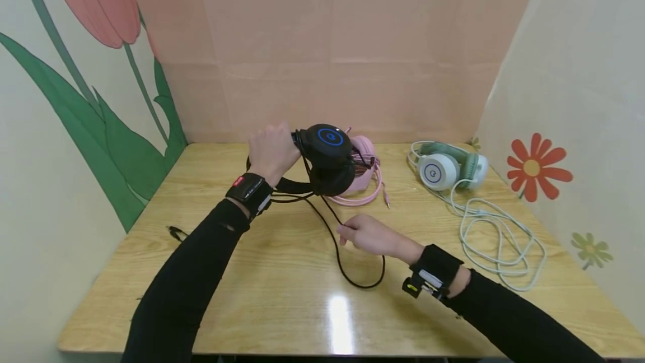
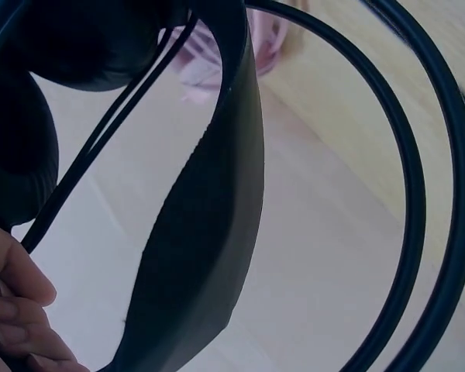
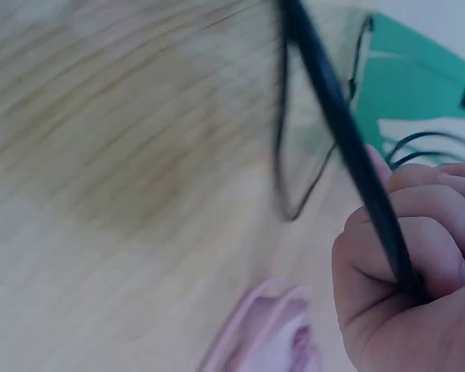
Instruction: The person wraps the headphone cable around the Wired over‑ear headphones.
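Note:
My left hand [image 1: 274, 153] grips a pair of black headphones [image 1: 330, 153] above the table; one ear cup shows a blue ring. In the left wrist view the curled fingers [image 2: 19, 310] are at the lower left, beside the ear cups, and the wide black headband [image 2: 198, 225] fills the middle. Loops of black cable [image 2: 418, 170] hang round it. My right hand [image 1: 370, 234] holds the black cable [image 1: 336, 251] lower down, and a slack loop of it droops toward the table. In the right wrist view the cable [image 3: 349, 139] runs into the curled fingers [image 3: 418, 240].
Pink headphones [image 1: 360, 175] with a coiled pink cable lie behind the black pair. White and green headphones [image 1: 443, 167] stand at the back right, their pale cable [image 1: 496, 240] spread in loose loops. A black cable end [image 1: 176, 233] lies at the left of the wooden table [image 1: 282, 307].

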A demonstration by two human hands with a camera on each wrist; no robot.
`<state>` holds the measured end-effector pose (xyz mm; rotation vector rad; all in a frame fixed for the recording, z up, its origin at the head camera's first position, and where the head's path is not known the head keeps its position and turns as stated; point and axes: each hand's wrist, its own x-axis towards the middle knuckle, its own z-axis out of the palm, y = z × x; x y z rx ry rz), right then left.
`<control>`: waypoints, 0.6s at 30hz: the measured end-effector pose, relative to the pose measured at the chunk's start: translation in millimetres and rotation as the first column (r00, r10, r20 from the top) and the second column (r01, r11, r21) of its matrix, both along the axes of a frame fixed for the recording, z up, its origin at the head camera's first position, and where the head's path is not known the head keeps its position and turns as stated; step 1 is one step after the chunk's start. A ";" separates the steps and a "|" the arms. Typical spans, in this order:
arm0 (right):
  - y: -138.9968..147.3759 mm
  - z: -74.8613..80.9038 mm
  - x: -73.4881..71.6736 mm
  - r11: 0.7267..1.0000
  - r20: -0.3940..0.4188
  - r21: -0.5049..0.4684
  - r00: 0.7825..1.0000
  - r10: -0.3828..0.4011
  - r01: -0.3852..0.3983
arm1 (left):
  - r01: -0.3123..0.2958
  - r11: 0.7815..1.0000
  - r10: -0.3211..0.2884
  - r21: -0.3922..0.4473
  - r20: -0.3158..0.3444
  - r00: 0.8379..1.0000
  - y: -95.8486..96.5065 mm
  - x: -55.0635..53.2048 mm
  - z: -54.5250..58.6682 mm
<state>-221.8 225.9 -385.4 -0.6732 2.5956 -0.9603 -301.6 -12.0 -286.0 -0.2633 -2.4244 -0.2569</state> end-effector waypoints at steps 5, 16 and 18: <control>-12.7 18.9 8.1 0.996 -0.152 -0.071 0.987 0.045 -0.056 | -0.018 0.999 0.017 -0.032 -0.003 1.000 7.4 -1.4 -7.8; -30.3 68.2 18.6 0.950 -0.100 -0.303 0.994 0.047 -0.075 | -0.038 0.987 0.024 -0.154 -0.092 0.995 23.6 8.8 -4.6; -32.7 76.8 19.3 0.932 -0.073 -0.358 0.997 0.028 -0.052 | -0.050 0.982 0.028 -0.185 -0.121 0.992 26.9 10.7 -3.6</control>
